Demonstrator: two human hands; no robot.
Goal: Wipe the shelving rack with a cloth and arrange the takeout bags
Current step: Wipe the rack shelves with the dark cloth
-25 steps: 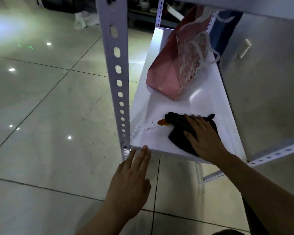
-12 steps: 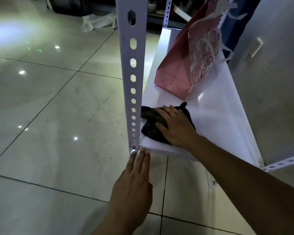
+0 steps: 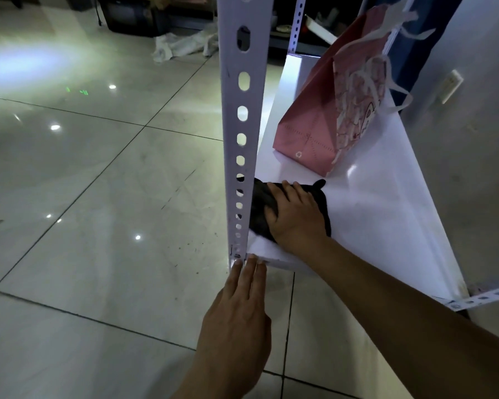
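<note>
A white shelf board [image 3: 380,214] of the shelving rack runs away from me, low above the floor. My right hand [image 3: 296,217] presses flat on a black cloth [image 3: 260,208] at the shelf's near left corner, tight against the perforated white upright [image 3: 241,125]. My left hand [image 3: 236,326] is flat with fingers together, fingertips touching the shelf's front edge at the foot of the upright. A pink paper takeout bag [image 3: 332,110] with white ribbon handles stands tilted further back on the shelf.
Glossy tiled floor [image 3: 98,197] spreads to the left. A grey wall [image 3: 473,139] closes the right side behind the rack. A second perforated upright [image 3: 297,21] stands at the far end. A crumpled white rag [image 3: 182,44] lies on the floor far back.
My right hand has slid the black cloth leftward across the shelf to the upright, over the orange-brown stain seen earlier. My left hand has stayed at the shelf's front corner.
</note>
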